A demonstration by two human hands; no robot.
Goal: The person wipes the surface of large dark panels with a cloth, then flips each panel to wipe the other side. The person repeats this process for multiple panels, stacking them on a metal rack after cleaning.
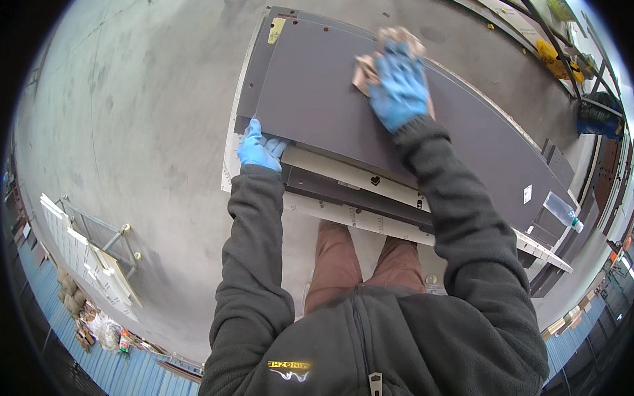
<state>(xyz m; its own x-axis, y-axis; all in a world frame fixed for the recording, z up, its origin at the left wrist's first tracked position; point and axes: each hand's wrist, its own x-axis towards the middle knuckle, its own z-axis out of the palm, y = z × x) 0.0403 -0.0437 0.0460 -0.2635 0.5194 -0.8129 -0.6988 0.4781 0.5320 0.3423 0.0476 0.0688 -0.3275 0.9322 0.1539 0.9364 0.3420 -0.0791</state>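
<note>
A large dark grey panel (320, 93) lies flat on a stack of other boards in front of me. My left hand (261, 147), in a blue glove, grips the panel's near left corner, thumb on top and fingers curled under the edge. On the panel's far side, my right hand (399, 86), also gloved in blue, presses a crumpled beige cloth (365, 72) against the surface. Part of the cloth sticks out beyond the fingertips, and the hand is slightly blurred. A yellow sticker (276, 30) shows on the board beneath, near the far left corner.
A clear plastic bottle (562, 211) lies at the stack's right end. White-edged boards (358, 217) stick out beneath the panel on my side. At the lower left stands a metal-framed cart (109, 239) with white panels. Yellow bags (556, 60) sit by a rack at the far right.
</note>
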